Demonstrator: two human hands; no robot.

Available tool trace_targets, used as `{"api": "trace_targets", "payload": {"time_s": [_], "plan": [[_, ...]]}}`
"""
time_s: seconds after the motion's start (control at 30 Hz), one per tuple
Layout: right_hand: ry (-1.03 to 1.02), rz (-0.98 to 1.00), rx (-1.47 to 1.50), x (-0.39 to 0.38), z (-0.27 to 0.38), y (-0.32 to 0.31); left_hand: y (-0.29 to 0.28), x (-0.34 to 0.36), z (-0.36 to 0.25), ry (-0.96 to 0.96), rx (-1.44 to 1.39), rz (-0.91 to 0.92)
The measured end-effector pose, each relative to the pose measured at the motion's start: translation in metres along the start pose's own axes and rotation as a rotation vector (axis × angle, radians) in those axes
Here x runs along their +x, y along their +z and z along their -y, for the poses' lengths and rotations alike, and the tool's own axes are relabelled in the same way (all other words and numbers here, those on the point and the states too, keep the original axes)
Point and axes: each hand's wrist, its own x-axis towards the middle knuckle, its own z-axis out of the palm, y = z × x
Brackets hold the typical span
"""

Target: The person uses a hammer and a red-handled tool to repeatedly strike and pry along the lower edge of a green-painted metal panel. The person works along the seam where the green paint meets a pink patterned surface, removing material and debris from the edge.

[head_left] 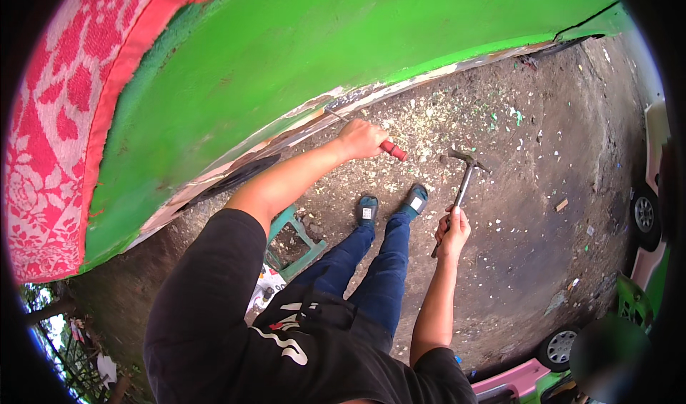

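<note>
My left hand [361,138] grips a red-handled chisel-like tool [391,149], its metal blade [336,115] pressed against the lower edge of a bright green vehicle body panel [286,54]. My right hand [452,230] holds a steel hammer by its handle, the hammer head [466,158] raised a short way to the right of the chisel's red end and apart from it. The panel's lower edge [300,122] shows scraped, flaking paint. My legs in blue jeans and dark shoes [389,205] stretch out below the tools.
Dirt ground [543,211] is strewn with paint chips. A green stool frame [296,243] stands under my left arm. A red and white patterned cloth [57,132] covers the vehicle at left. Parked vehicles with wheels [645,215] line the right and bottom edges.
</note>
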Motion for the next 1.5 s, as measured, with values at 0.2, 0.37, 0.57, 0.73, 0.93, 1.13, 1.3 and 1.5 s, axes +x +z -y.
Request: {"api": "trace_targets", "payload": {"time_s": [0.2, 0.37, 0.57, 0.73, 0.93, 1.13, 1.3, 1.5], "plan": [[0.018, -0.065, 0.013, -0.02, -0.039, 0.016, -0.008, 0.002, -0.003, 0.049, 0.067, 0.094], [-0.037, -0.126, 0.055, -0.034, -0.042, 0.04, -0.009, 0.005, 0.004, 0.023, 0.064, 0.011], [-0.11, -0.399, 0.227, -0.043, -0.045, 0.085, -0.009, 0.007, 0.0, 0.015, 0.096, 0.105], [-0.009, -0.179, 0.277, -0.054, -0.065, 0.083, -0.007, 0.004, 0.006, 0.037, 0.074, 0.06], [0.101, -0.023, 0.166, -0.038, -0.07, 0.081, -0.015, 0.012, 0.003, -0.005, 0.053, 0.095], [0.006, 0.021, 0.202, -0.029, -0.072, 0.079, -0.008, 0.011, -0.001, 0.014, 0.084, 0.151], [-0.026, -0.172, 0.341, -0.035, -0.052, 0.09, -0.004, 0.001, 0.008, 0.033, 0.085, 0.131], [0.099, -0.03, 0.261, -0.042, -0.06, 0.09, -0.009, 0.008, 0.005, -0.011, 0.064, 0.18]]}}
